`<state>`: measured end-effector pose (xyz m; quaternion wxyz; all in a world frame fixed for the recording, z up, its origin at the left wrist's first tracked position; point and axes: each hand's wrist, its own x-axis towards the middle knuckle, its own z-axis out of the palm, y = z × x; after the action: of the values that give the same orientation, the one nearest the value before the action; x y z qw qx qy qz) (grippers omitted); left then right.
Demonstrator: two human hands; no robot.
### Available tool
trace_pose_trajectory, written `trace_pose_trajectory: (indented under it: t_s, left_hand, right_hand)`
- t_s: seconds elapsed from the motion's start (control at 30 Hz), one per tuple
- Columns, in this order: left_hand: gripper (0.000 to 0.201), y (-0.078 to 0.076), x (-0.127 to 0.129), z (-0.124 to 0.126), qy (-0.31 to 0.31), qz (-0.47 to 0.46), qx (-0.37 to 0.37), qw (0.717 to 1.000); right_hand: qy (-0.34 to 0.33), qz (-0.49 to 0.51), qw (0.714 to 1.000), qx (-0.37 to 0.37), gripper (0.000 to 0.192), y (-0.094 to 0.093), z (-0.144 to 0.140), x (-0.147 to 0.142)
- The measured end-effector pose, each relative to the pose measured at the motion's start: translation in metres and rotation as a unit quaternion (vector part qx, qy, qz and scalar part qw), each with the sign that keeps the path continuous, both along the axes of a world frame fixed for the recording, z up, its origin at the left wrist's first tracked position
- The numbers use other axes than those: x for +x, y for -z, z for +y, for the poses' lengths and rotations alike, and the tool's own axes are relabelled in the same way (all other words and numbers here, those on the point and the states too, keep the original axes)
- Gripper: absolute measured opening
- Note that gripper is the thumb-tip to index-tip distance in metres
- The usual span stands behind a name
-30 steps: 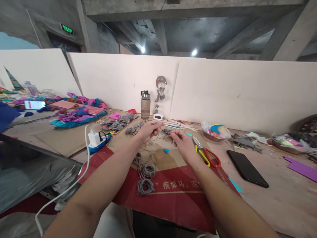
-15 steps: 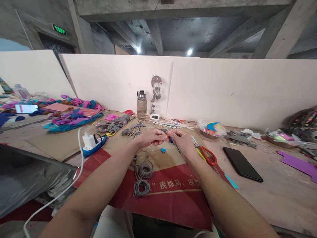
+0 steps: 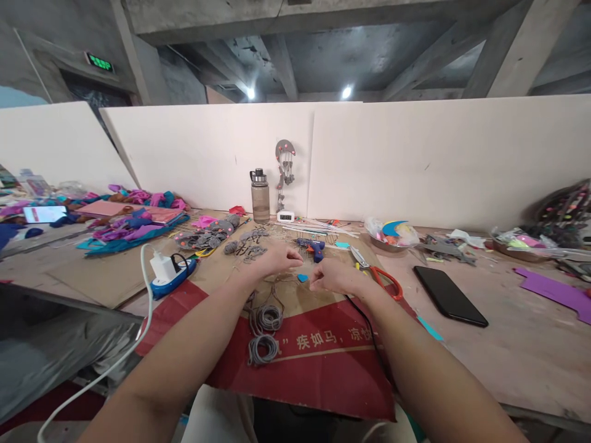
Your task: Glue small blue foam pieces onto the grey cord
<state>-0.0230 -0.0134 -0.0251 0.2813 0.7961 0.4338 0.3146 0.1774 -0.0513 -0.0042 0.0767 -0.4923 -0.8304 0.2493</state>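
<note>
My left hand [image 3: 276,261] and my right hand [image 3: 333,278] hover close together over the brown and red cardboard sheet [image 3: 323,363], both with fingertips pinched. A thin grey cord [image 3: 272,287] runs down from my left hand to two grey cord coils [image 3: 265,319] on the cardboard. The strand between the two hands is too fine to make out clearly. A small blue piece [image 3: 302,277] lies between the hands. Just beyond them a blue glue gun [image 3: 314,247] rests on the cardboard.
Scissors with red and yellow handles [image 3: 382,277] and a black phone [image 3: 449,296] lie to the right. To the left sits a blue power strip with a white charger [image 3: 167,272]. At the back wall stand a water bottle [image 3: 260,195] and a small clock [image 3: 285,216]. Coloured felt heaps [image 3: 133,215] lie far left.
Both hands have come down towards the cardboard and moved slightly apart. The blue glue gun, earlier by my right hand, now lies on the cardboard beyond them. The camera has shifted a little.
</note>
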Motion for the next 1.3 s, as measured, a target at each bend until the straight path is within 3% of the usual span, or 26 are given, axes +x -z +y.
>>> trace_pose_trajectory:
  t_s: [0.27, 0.5, 0.63, 0.77, 0.9, 1.1, 1.23, 1.3]
  left_hand:
    - [0.013, 0.013, 0.006, 0.002, 0.046, 0.156, 0.019, 0.986]
    - [0.017, 0.009, 0.01, -0.004, 0.064, 0.165, -0.019, 0.984]
    - [0.014, 0.012, 0.008, 0.0, 0.046, 0.082, -0.026, 0.995]
    - [0.016, 0.007, 0.002, 0.006, -0.018, -0.046, -0.006, 0.999]
    - [0.028, -0.003, -0.006, 0.009, -0.058, -0.172, -0.077, 0.98]
    - [0.038, -0.012, -0.003, 0.0, 0.006, -0.348, -0.174, 0.921]
    - [0.042, -0.008, 0.013, -0.011, 0.097, -0.395, -0.27, 0.873]
    - [0.042, -0.005, 0.018, -0.014, 0.127, -0.385, -0.303, 0.863]
  right_hand:
    - [-0.007, -0.048, 0.999, 0.018, 0.011, 0.002, 0.0, 0.001]
    - [-0.014, -0.041, 0.998, 0.044, 0.016, 0.002, 0.002, -0.001]
    - [-0.005, -0.008, 0.999, 0.045, 0.018, 0.004, 0.004, -0.001]
    - [0.003, 0.036, 0.997, 0.075, 0.017, 0.008, 0.009, -0.001]
    - [0.035, 0.098, 0.987, 0.122, 0.015, 0.006, 0.01, -0.003]
    - [0.055, 0.215, 0.956, 0.19, 0.004, 0.003, 0.01, -0.003]
    - [0.043, 0.224, 0.941, 0.251, 0.009, 0.004, 0.012, -0.003]
    - [0.042, 0.223, 0.934, 0.276, 0.009, 0.005, 0.011, -0.003]
